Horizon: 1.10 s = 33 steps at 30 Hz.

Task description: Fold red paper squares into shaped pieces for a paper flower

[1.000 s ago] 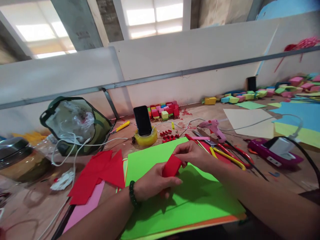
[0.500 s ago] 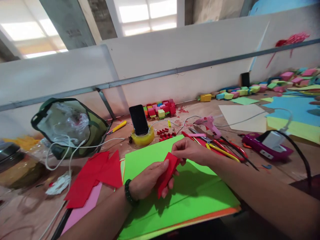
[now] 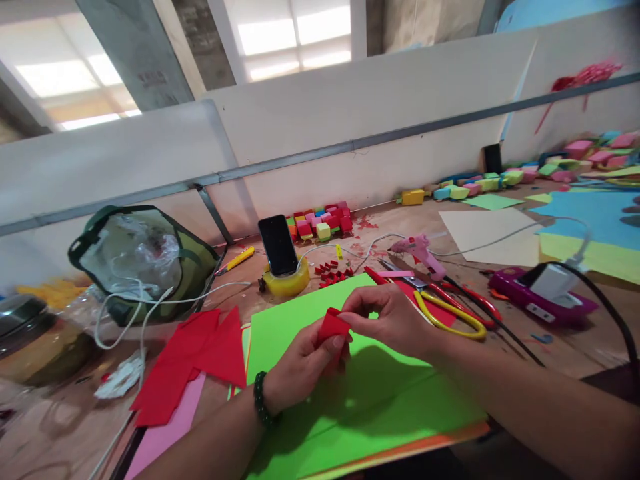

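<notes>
A small folded piece of red paper (image 3: 333, 327) is held between both hands above a stack of green sheets (image 3: 400, 400). My left hand (image 3: 303, 357), with a dark bead bracelet at the wrist, wraps round the lower part of the paper, thumb on its front. My right hand (image 3: 385, 317) pinches its upper right edge between thumb and fingertips. Part of the paper is hidden by the left fingers. Red paper pieces (image 3: 185, 360) lie left of the stack. Yellow-handled scissors (image 3: 450, 317) and small red folded bits (image 3: 333, 275) lie beyond the hands.
A phone (image 3: 279, 243) leans on a yellow tape roll (image 3: 287, 280). A pink glue gun (image 3: 420, 253) and a purple power strip (image 3: 543, 300) with cords sit to the right. Paper blocks (image 3: 325, 223) stand by the wall. An open bag (image 3: 195, 267) and a jar (image 3: 35, 343) are left.
The red paper has been turned from a long slanted strip to a shorter-looking, more upright shape. My right hand has shifted slightly right and down, its fingers still on the paper's edge.
</notes>
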{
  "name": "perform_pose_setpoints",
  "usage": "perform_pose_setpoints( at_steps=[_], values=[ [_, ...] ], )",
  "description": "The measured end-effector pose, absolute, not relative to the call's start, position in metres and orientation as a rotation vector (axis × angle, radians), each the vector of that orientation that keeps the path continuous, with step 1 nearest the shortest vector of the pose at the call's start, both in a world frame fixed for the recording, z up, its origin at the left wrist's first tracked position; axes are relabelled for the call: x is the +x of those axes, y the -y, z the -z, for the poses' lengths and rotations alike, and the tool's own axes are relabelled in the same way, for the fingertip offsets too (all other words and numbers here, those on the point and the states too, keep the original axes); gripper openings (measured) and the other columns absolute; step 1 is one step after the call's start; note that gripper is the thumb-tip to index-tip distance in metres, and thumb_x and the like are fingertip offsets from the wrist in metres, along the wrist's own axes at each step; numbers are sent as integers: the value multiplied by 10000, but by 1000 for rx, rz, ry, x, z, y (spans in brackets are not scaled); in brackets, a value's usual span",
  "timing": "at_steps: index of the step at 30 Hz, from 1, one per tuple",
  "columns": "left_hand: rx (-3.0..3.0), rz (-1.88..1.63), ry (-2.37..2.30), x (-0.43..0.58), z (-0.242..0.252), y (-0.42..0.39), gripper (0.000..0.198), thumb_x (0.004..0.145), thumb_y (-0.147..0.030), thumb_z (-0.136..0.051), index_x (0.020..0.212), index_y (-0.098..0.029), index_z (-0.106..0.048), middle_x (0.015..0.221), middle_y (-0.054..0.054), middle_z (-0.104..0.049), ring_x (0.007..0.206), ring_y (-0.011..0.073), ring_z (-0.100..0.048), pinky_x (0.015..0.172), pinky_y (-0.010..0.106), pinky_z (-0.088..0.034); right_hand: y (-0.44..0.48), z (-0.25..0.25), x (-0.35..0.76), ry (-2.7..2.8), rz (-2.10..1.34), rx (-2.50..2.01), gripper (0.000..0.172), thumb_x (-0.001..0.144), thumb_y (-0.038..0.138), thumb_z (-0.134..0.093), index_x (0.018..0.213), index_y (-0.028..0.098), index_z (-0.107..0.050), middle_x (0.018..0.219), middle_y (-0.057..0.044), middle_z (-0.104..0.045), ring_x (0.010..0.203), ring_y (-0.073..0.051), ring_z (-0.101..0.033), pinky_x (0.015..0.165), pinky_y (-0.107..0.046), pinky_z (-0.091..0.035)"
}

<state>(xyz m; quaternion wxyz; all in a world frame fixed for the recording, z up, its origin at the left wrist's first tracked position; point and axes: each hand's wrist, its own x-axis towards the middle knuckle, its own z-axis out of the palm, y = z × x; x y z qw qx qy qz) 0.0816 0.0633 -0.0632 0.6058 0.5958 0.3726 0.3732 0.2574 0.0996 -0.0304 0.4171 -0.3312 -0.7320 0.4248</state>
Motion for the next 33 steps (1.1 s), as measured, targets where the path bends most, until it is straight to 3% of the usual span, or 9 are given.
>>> perform_pose_setpoints(
  at_steps=[9,14,17,21,23,27,33],
  values=[
    [1261,-825,-903,81,65,-64,475,757,-597,-649,862,-156,-509,655,4,-616,472,82,-525,420,176,-387,-100,30,257,1861,-1031,-838,247,780,339,-666,630,144,-638,564,-3,-592,507,-87,-484,469,-217,-371],
    [1304,-729,-928,81,66,-64,469,757,-591,-651,829,-150,-506,606,-19,-589,422,60,-511,388,148,-367,-104,31,256,1794,-1213,-814,152,743,292,-674,785,147,-692,673,-16,-650,603,-115,-559,541,-230,-433],
    [1280,-652,-938,82,66,-64,487,733,-596,-670,848,-149,-513,602,-12,-607,410,71,-529,373,150,-368,-109,34,257,1769,-1316,-818,134,713,271,-694,717,136,-699,656,-18,-663,594,-110,-562,547,-230,-433],
    [1176,-639,-900,82,66,-65,510,696,-569,-722,899,-138,-540,625,17,-654,446,103,-583,420,177,-424,-115,36,259,1671,-1457,-816,245,734,356,-714,655,130,-665,531,17,-582,500,-79,-499,494,-215,-398],
    [1134,-716,-888,80,66,-66,480,699,-541,-737,875,-131,-559,639,25,-663,479,108,-597,455,185,-440,-115,35,259,1605,-1500,-768,305,769,431,-685,700,136,-655,561,16,-588,500,-77,-510,507,-216,-420],
    [1093,-950,-857,75,68,-69,417,734,-512,-727,798,-124,-589,684,30,-663,578,110,-613,544,198,-471,-108,32,258,1606,-1280,-674,279,758,430,-716,784,173,-610,714,0,-617,617,-104,-574,588,-239,-486],
    [1216,-953,-848,76,71,-69,425,779,-536,-674,795,-117,-612,696,42,-650,577,100,-580,510,184,-446,-99,38,254,1797,-845,-594,195,754,341,-736,752,179,-626,746,-34,-644,697,-144,-608,647,-274,-515]
  ],
)
